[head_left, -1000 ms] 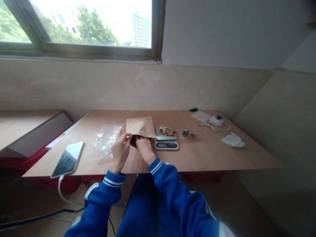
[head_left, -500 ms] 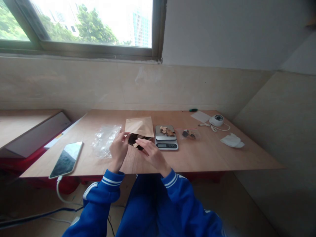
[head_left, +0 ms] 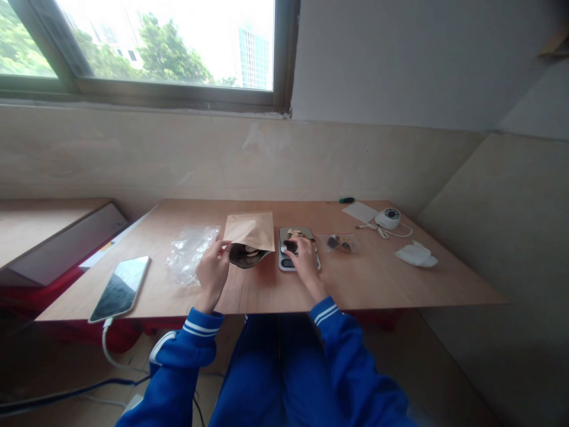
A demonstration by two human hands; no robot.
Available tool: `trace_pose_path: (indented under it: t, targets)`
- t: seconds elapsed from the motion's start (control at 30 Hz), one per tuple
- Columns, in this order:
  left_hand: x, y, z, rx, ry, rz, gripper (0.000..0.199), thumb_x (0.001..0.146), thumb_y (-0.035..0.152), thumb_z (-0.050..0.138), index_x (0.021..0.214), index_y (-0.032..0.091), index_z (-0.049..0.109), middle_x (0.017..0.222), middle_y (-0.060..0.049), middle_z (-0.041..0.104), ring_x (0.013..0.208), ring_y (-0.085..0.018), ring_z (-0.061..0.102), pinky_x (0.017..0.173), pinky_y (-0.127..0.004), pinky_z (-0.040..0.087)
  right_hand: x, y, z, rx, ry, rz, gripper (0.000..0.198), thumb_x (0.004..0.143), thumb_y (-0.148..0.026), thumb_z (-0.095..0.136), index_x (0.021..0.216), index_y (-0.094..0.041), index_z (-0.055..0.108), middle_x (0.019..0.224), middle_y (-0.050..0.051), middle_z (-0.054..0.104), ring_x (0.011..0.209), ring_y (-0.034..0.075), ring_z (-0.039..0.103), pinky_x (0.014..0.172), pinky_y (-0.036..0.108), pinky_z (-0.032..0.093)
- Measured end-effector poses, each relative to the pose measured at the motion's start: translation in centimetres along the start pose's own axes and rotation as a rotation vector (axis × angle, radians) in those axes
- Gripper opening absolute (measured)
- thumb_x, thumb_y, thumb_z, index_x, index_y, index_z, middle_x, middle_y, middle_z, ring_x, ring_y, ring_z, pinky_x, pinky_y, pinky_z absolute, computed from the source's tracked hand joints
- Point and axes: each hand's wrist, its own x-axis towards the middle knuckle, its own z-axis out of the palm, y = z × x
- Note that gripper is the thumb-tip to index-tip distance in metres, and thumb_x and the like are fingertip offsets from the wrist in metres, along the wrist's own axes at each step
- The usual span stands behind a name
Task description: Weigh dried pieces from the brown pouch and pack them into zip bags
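Note:
My left hand (head_left: 213, 270) pinches the left edge of a brown paper bag (head_left: 249, 230). The bag lies with its mouth toward me, and pale and dark dried slices (head_left: 251, 252) show inside. Over the kitchen scale (head_left: 288, 265), my right hand (head_left: 306, 261) is closed on a dark dried piece (head_left: 291, 245). Light brown dried slices (head_left: 295, 233) lie on the scale's metal plate, partly covered by that hand. Its display is partly hidden too.
Left of the bag lies crumpled clear plastic (head_left: 189, 252), with a plugged-in phone (head_left: 121, 287) nearer the edge. To the right are a small zip bag with dark pieces (head_left: 340, 242), a white round device with a cable (head_left: 388, 218), a white crumpled sheet (head_left: 416, 254) and a green-handled screwdriver (head_left: 347, 200).
My right hand has moved right from the bag's mouth to above the scale, carrying a dried piece. My left hand still grips the bag's edge.

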Motion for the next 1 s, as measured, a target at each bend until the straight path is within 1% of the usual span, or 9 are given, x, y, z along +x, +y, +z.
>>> trace_pose_path:
  t: [0.1, 0.2, 0.33, 0.47, 0.53, 0.63, 0.73, 0.87, 1.0]
  targets:
    - [-0.1, -0.3, -0.1, 0.001, 0.006, 0.009, 0.026, 0.089, 0.04, 0.048, 0.095, 0.023, 0.067, 0.084, -0.003, 0.069, 0.075, -0.017, 0.062, 0.059, -0.023, 0.036, 0.5, 0.6, 0.7, -0.124, -0.028, -0.013, 0.025, 0.085, -0.023, 0.064, 0.108, -0.015, 0.06, 0.118, 0.015, 0.06, 0.114, 0.029, 0.051, 0.098, 0.047, 0.041]
    - [0.0, -0.6, 0.0, 0.001, 0.018, 0.016, 0.024, 0.089, 0.038, 0.049, 0.094, 0.023, 0.067, 0.084, -0.003, 0.07, 0.075, -0.017, 0.062, 0.06, -0.023, 0.037, -0.1, 0.2, 0.6, -0.18, -0.01, 0.002, 0.034, 0.087, -0.03, 0.06, 0.117, -0.014, 0.056, 0.129, 0.018, 0.053, 0.121, 0.031, 0.046, 0.101, 0.051, 0.037]
    - [0.0, -0.6, 0.4, -0.004, 0.016, 0.006, 0.023, 0.088, 0.038, 0.05, 0.095, 0.024, 0.068, 0.085, -0.002, 0.07, 0.074, -0.017, 0.063, 0.059, -0.024, 0.037, -1.9, -2.8, -0.1, -0.053, -0.001, -0.088, 0.032, 0.093, -0.03, 0.048, 0.12, -0.015, 0.055, 0.13, 0.017, 0.052, 0.123, 0.028, 0.046, 0.102, 0.049, 0.038]
    - [-0.4, -0.1, 0.6, -0.026, 0.014, 0.013, 0.022, 0.088, 0.035, 0.05, 0.094, 0.024, 0.068, 0.087, -0.002, 0.071, 0.074, -0.017, 0.063, 0.06, -0.024, 0.038, -3.1, -7.0, 0.2, 0.184, -0.194, -0.322, 0.029, 0.094, -0.016, 0.038, 0.112, -0.016, 0.06, 0.115, 0.01, 0.062, 0.112, 0.019, 0.055, 0.099, 0.035, 0.046]
    - [-0.6, 0.2, 0.6, -0.032, 0.015, 0.024, 0.021, 0.088, 0.033, 0.051, 0.093, 0.024, 0.068, 0.086, -0.002, 0.071, 0.074, -0.017, 0.063, 0.06, -0.023, 0.039, -3.0, -8.6, 1.1, 0.169, -0.302, -0.352, 0.033, 0.092, -0.01, 0.037, 0.117, -0.014, 0.059, 0.118, 0.011, 0.062, 0.115, 0.018, 0.055, 0.1, 0.031, 0.046]
    - [-1.0, 0.3, 0.5, -0.024, 0.02, 0.038, 0.021, 0.089, 0.034, 0.05, 0.093, 0.024, 0.068, 0.086, -0.002, 0.071, 0.074, -0.016, 0.063, 0.059, -0.023, 0.039, -2.2, -10.0, 3.1, -0.02, -0.405, -0.285, 0.041, 0.089, -0.004, 0.038, 0.127, -0.006, 0.052, 0.126, 0.017, 0.059, 0.118, 0.023, 0.054, 0.099, 0.033, 0.047]
    - [-1.3, 0.1, 0.4, -0.023, 0.007, 0.045, 0.023, 0.09, 0.036, 0.049, 0.094, 0.024, 0.069, 0.086, -0.002, 0.07, 0.075, -0.016, 0.063, 0.058, -0.023, 0.038, -1.1, -10.7, 4.5, -0.194, -0.462, -0.191, 0.04, 0.089, -0.005, 0.042, 0.128, -0.003, 0.05, 0.122, 0.021, 0.06, 0.109, 0.027, 0.059, 0.092, 0.038, 0.05]
    - [-1.8, 0.0, 0.6, -0.027, -0.008, 0.04, 0.023, 0.089, 0.037, 0.05, 0.095, 0.024, 0.068, 0.088, -0.003, 0.071, 0.076, -0.017, 0.064, 0.059, -0.023, 0.038, 0.0, -11.1, 4.9, -0.319, -0.508, -0.106, 0.034, 0.09, -0.006, 0.042, 0.121, -0.008, 0.056, 0.111, 0.019, 0.066, 0.099, 0.027, 0.064, 0.085, 0.038, 0.052]
    - [-2.2, 0.2, 0.8, -0.038, -0.03, 0.029, 0.021, 0.089, 0.036, 0.05, 0.094, 0.024, 0.068, 0.09, -0.002, 0.071, 0.077, -0.017, 0.064, 0.06, -0.024, 0.039, -0.1, -10.9, 4.6, -0.351, -0.514, -0.078, 0.031, 0.09, -0.004, 0.042, 0.114, -0.009, 0.06, 0.099, 0.018, 0.07, 0.088, 0.028, 0.067, 0.075, 0.038, 0.053]
